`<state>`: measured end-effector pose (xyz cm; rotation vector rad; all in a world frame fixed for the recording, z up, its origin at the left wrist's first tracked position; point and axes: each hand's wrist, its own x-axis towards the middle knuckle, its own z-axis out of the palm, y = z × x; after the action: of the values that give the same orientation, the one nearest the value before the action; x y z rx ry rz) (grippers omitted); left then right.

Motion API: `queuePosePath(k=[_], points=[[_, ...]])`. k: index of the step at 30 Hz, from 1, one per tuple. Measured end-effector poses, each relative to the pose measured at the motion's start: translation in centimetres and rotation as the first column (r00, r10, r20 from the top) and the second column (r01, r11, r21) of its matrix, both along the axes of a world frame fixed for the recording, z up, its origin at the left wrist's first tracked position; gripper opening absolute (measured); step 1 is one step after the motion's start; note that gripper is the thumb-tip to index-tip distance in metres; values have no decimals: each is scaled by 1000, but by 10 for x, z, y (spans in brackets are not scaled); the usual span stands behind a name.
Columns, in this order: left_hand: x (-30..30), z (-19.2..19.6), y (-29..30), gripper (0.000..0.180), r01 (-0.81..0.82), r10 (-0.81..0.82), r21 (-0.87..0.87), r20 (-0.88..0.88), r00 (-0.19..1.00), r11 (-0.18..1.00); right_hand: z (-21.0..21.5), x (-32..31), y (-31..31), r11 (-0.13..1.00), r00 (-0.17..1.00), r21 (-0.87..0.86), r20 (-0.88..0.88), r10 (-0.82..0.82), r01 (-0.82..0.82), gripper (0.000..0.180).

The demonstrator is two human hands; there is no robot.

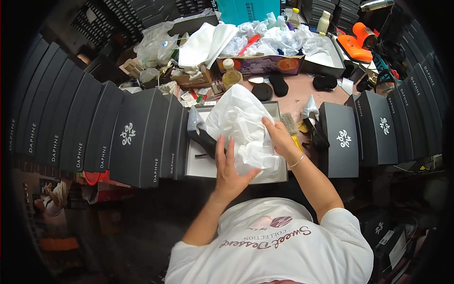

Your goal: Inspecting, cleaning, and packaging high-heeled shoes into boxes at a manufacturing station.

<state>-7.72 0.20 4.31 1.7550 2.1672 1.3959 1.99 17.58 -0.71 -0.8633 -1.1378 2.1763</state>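
A crumpled sheet of white tissue paper (241,123) lies over an open shoebox (196,168) in front of me. My right hand (282,138) grips the tissue's right edge between thumb and fingers. Against its lower left side rests my left hand (231,173), fingers spread and thumb out. A black heeled shoe (204,139), with pale wrapping at one end, sits at the box's left side, partly covered by the tissue. Its look-alike, another black shoe (318,136), stands outside the box on the right, also with pale wrapping at one end.
Dark shoeboxes stand in rows at left (137,137) and right (340,142). Behind is a carton (260,65) heaped with crumpled paper. A bottle of yellowish liquid (231,75), a brush (288,122), black pads (279,85) and an orange device (355,47) lie on the pink tabletop (302,94).
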Motion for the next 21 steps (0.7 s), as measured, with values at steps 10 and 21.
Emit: queuePosePath(k=[10, 21], points=[[-43, -71, -8, 26, -134, 131, -48, 679, 722, 990, 12, 114, 32, 235, 404, 816, 485, -776, -528, 69], [-32, -22, 60, 15, -38, 55, -43, 504, 862, 998, -11, 141, 44, 477, 482, 639, 769, -421, -604, 50]])
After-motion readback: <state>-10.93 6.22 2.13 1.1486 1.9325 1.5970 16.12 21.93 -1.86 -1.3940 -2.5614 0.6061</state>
